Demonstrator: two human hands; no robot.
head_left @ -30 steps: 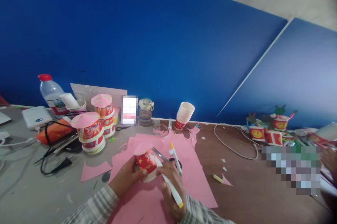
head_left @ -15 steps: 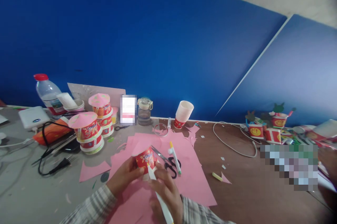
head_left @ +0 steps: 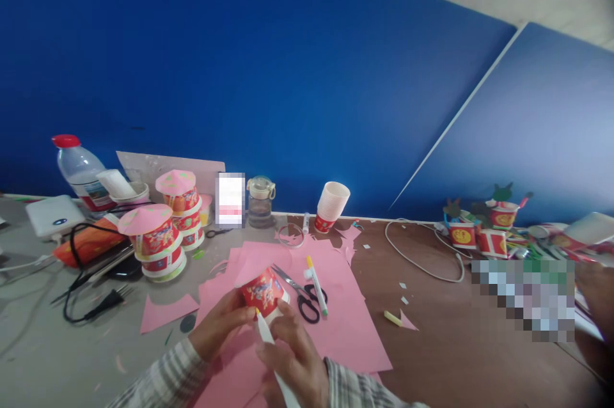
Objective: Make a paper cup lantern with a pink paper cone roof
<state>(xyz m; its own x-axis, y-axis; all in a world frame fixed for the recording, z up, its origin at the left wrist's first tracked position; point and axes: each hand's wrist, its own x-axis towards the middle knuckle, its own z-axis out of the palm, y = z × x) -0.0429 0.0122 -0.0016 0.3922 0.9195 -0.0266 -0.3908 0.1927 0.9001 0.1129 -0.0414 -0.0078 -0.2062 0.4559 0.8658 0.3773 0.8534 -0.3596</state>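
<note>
A red patterned paper cup [head_left: 263, 290] lies tilted in my left hand [head_left: 219, 326], whose fingers are closed round its left side. My right hand [head_left: 303, 357] grips a white marker [head_left: 282, 384] with a yellowish tip, and its fingers also rest against the cup's right side. The tip is close to the cup's lower left, by my left fingertips; whether it touches is hard to tell. Under both hands spreads a sheet of pink paper [head_left: 355, 331]. Black-handled scissors [head_left: 307, 302] and another white marker [head_left: 317, 290] rest on it, just beyond the cup.
Stacked red cups with pink paper roofs [head_left: 146, 229] stand at the left, near a plug and cable [head_left: 112, 302]. A water jar [head_left: 260, 203] and a stack of paper cups [head_left: 332, 206] line the blue partition. Several small decorated cups [head_left: 463, 235] sit at the right.
The marker's tip has shifted left and down along the cup, with my right hand moving a little left. The cup has tilted slightly in my left hand. The whole view has drifted slightly.
</note>
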